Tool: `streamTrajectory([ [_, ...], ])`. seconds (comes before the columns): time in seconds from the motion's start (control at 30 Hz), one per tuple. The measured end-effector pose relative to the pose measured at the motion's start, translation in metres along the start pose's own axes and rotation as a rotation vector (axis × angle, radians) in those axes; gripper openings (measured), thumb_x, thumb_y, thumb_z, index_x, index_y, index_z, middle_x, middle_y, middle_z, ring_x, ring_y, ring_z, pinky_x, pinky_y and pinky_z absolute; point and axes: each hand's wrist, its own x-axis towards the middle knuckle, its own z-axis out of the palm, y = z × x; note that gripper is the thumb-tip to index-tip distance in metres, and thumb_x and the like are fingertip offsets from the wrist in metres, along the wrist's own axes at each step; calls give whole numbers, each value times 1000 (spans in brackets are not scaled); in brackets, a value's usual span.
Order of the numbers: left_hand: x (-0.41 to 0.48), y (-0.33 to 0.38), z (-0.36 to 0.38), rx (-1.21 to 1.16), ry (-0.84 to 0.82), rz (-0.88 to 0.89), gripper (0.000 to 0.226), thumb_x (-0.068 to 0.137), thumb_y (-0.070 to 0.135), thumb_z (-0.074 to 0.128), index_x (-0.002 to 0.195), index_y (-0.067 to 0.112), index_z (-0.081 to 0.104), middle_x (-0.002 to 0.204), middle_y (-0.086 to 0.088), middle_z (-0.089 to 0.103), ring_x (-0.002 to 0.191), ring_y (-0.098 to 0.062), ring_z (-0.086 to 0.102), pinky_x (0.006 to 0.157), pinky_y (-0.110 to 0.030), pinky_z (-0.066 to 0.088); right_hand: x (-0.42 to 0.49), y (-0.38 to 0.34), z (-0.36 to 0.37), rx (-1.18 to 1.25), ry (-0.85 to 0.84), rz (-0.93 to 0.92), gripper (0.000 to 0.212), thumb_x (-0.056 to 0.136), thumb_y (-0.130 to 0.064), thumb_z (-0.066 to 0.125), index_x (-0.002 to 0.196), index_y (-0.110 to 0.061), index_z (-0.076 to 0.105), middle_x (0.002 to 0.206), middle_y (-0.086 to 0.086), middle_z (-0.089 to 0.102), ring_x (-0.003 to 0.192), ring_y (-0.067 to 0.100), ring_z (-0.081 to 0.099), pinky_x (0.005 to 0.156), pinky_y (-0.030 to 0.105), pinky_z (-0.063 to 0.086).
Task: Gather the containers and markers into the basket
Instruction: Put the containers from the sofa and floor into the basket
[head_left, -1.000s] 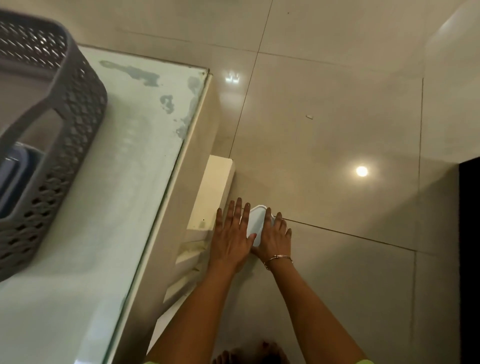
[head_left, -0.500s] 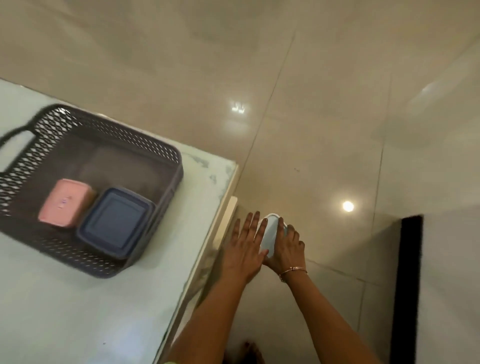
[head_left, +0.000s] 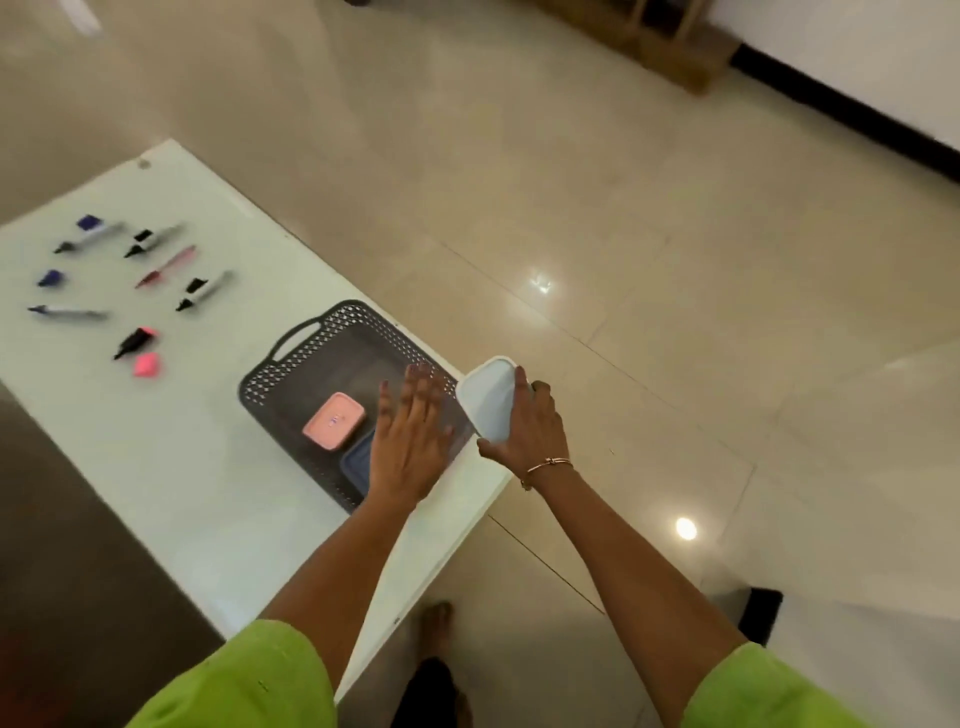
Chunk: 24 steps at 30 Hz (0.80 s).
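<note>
Hands are up at table height now. A second ago both pressed the white container (head_left: 485, 400) down at the floor (head_left: 675, 338) beside the table (head_left: 171, 467); now only the right hand (head_left: 524, 431) grips it, fingers curled round its far side, while the left hand (head_left: 410, 441) hangs spread and empty over the basket (head_left: 332, 317). The container is off the floor — setting it in looks like the next step. It is held tilted just past the table's right edge, beside the basket's rim. Inside lie a pink container (head_left: 334, 420) and a blue one (head_left: 356, 460), with bare room toward the far side. Markers (head_left: 205, 290), blurred, lie scattered at the table's far left end — well apart from the basket, open table between.
</note>
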Motion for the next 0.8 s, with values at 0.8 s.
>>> streamTrajectory([
  [0.8,15,-101,78,-55,-129,-226,70,89,52,29,146,12,18,154,-14,27,144,-29,23,115,-51,5,88,-65,111,-286,-236,-233,100,71,-58,65,141,-3,21,139,26,35,124,38,37,103,45,36],
])
